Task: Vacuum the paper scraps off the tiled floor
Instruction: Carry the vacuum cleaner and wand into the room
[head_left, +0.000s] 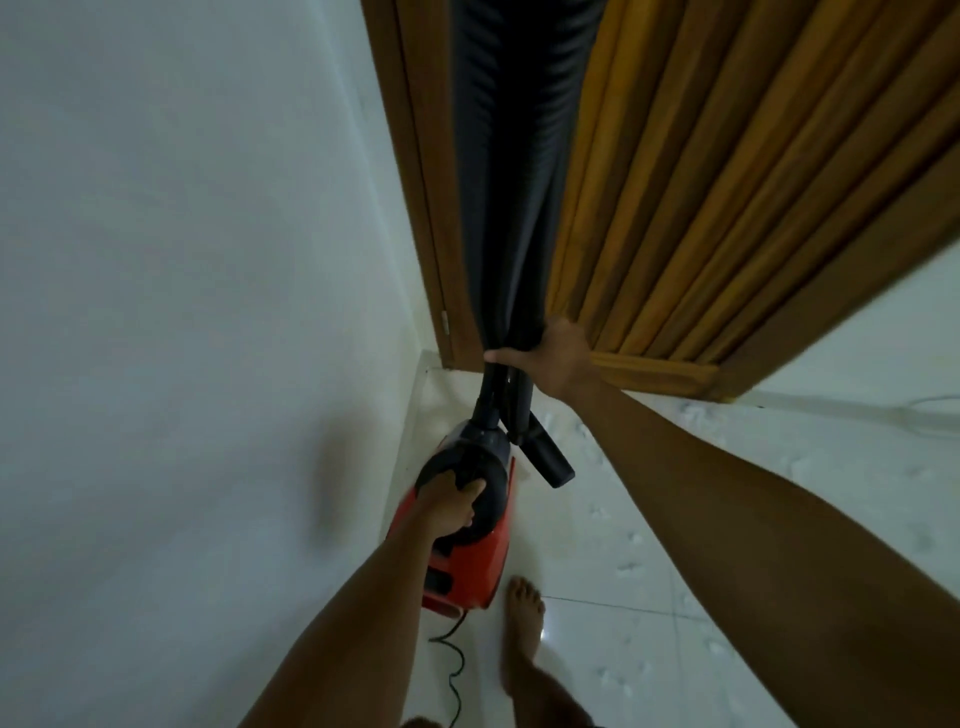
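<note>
Left hand (451, 503) clamps the handle of the red-and-black canister vacuum (470, 540), hard beside the white wall (182, 312); right hand (550, 364) grips its ribbed black hose (511, 208) at the wooden door (727, 182). White paper scraps (628, 566) dot the glossy tiled floor (779, 519), open rightward.

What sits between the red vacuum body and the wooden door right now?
In the head view, the black hose and tube rise from the vacuum body toward the door, gripped by the right hand; the nozzle hangs there too.

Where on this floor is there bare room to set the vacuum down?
Barest: the tile strip between the red-and-black vacuum cleaner, gripped by the left hand, and the bare foot. Right of it, white paper scraps dot the floor; the right hand holds the black hose.
</note>
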